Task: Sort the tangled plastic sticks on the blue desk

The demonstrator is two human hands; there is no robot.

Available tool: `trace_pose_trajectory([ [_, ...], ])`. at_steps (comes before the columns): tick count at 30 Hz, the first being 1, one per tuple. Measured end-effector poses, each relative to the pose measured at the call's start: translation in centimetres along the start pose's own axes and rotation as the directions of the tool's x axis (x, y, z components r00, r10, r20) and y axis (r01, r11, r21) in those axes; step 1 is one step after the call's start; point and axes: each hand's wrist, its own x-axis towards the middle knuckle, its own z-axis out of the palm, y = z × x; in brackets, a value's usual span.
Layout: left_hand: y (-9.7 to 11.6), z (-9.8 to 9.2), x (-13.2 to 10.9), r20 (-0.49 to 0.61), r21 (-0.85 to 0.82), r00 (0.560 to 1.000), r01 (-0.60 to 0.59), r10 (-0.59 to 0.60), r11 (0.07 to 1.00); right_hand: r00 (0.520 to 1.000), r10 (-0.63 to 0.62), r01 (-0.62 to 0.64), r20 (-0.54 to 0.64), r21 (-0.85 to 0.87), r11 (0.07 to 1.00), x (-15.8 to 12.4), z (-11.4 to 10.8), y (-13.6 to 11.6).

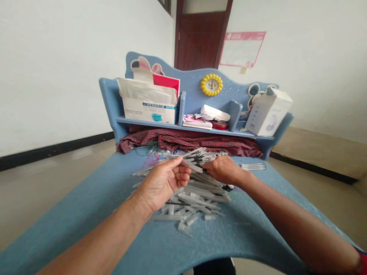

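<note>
A heap of clear plastic pen parts (197, 198), with long barrels, short caps and thin dark pieces, covers the middle of the blue desk (94, 198). Above the heap, my left hand (168, 179) is closed, palm up, pinching a translucent pen barrel (192, 165) between thumb and fingers. My right hand (223, 169) reaches into the heap's right side, knuckles up and fingers curled together. Whatever those fingers grip is hidden; dark tips show just beside them. Several slim pens (254, 166) lie side by side to the right of that hand.
A blue shelf (143, 123) at the desk's back bears a mask box (149, 109), stacked papers (197, 122), a red round tin (220, 125) and a white carton (268, 112). Checked cloth (189, 139) is bunched beneath it. A yellow flower-shaped clock (211, 84) hangs above.
</note>
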Motion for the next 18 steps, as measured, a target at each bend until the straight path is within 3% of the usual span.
trace_pose_trajectory([
  [2,0.0,0.0,0.0,-0.010,0.001,1.000,-0.003,0.003,1.000,0.998,0.035,-0.030,-0.048,0.093,0.995,-0.4,-0.1,0.3],
  [5,0.0,-0.1,0.1,-0.025,0.000,1.000,-0.007,0.007,1.000,0.988,0.049,0.015,-0.147,0.402,0.915,-1.6,-0.4,0.4],
  [8,-0.1,-0.1,0.2,-0.036,0.007,0.999,-0.007,0.007,1.000,0.984,0.084,0.055,-0.155,0.723,0.688,-3.2,-0.7,0.0],
  [11,-0.2,-0.1,0.2,-0.037,0.021,0.999,-0.002,0.002,1.000,0.985,0.113,0.051,-0.128,0.853,0.520,-4.3,-1.3,-0.9],
  [13,-0.3,-0.1,0.2,-0.033,0.029,0.999,0.000,0.001,1.000,0.978,0.123,0.086,-0.171,0.856,0.510,-4.8,-1.7,-1.5],
  [18,-0.6,-0.2,0.3,-0.029,0.040,1.000,-0.005,0.006,0.999,0.948,0.126,0.166,-0.294,0.787,0.594,-4.9,-2.6,-2.5],
])
